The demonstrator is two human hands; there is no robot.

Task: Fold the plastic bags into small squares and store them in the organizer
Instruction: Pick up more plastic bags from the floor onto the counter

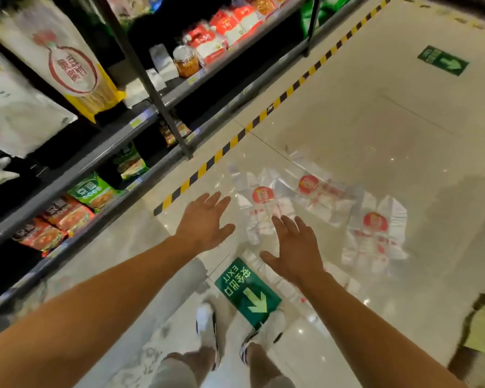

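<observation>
I see white plastic bags [266, 211] with red round logos and red print lying on the glossy cream floor [375, 121] at centre right of the frame. A yellow-and-black striped tape [263, 116] runs diagonally across it. Lower centre, a green exit sign [247, 292] bears a pale green arrow. At left, dark grey shelves [95, 158] hold red, green and white packets. My shoes [206, 326] are white.

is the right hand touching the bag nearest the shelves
Cannot tell. In the head view the open right hand overlaps that bag; no contact or gap shows.
</observation>
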